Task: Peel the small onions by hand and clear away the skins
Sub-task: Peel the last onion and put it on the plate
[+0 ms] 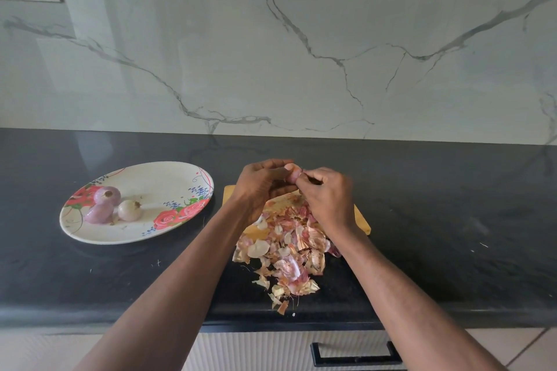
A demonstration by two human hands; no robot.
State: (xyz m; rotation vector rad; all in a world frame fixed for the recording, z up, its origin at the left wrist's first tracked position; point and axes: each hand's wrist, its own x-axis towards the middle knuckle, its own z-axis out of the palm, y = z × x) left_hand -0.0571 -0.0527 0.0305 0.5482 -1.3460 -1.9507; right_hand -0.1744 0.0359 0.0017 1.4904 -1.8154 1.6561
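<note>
**One onion in hand, three on the plate**

Nearest, a loose heap of onion skins spills off one wooden cutting board onto the black counter. Above the heap, at 12 o'clock, the left hand curls closed around one small onion, while the right hand pinches at its skin with the fingertips. Off at 9 o'clock from the hands, one floral plate holds three peeled onions, clustered and touching.
</note>
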